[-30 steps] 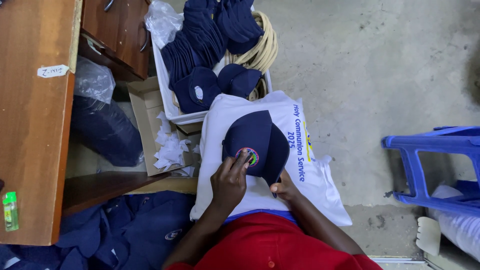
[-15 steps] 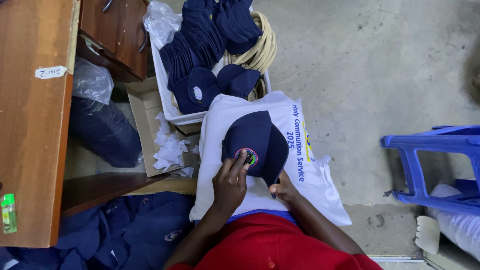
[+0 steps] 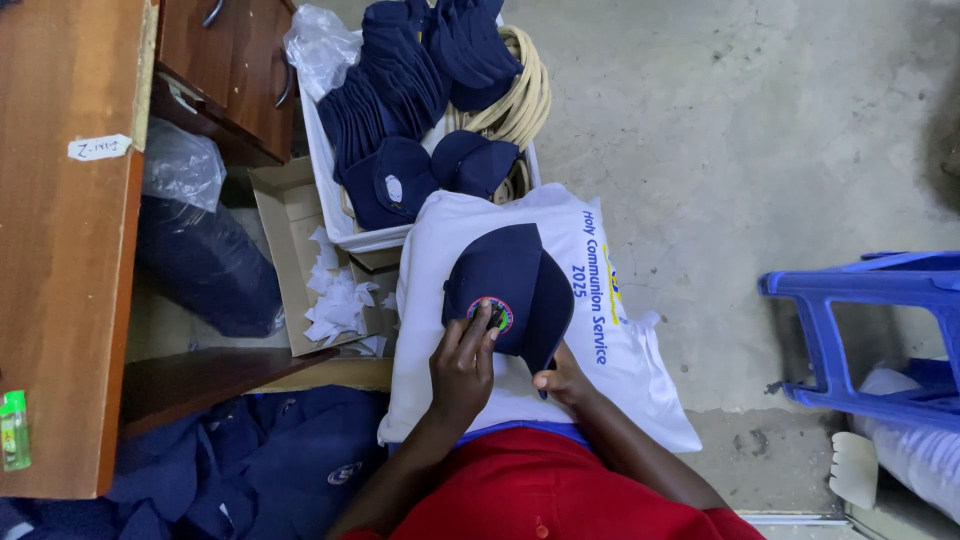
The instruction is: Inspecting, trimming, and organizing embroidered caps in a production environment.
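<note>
Cap badge work: slip and smudge risks

Cap (image 3: pixel 510 290), navy with a round coloured badge on its front, lies on a white printed cloth (image 3: pixel 620 390) draped over the person's lap. The left hand (image 3: pixel 462 368) has its fingers bent with the tips pressed on the badge; I cannot tell whether it pinches anything small. The right hand (image 3: pixel 562 382) is closed on the brim's lower edge, steadying it. Judged from this, the cap could rotate or slide off the sloping cloth if the brim grip loosens, since nothing firm backs it. Pressure on the badge might crease the crown. The white bin (image 3: pixel 330 200) of finished caps sits just beyond.
</note>
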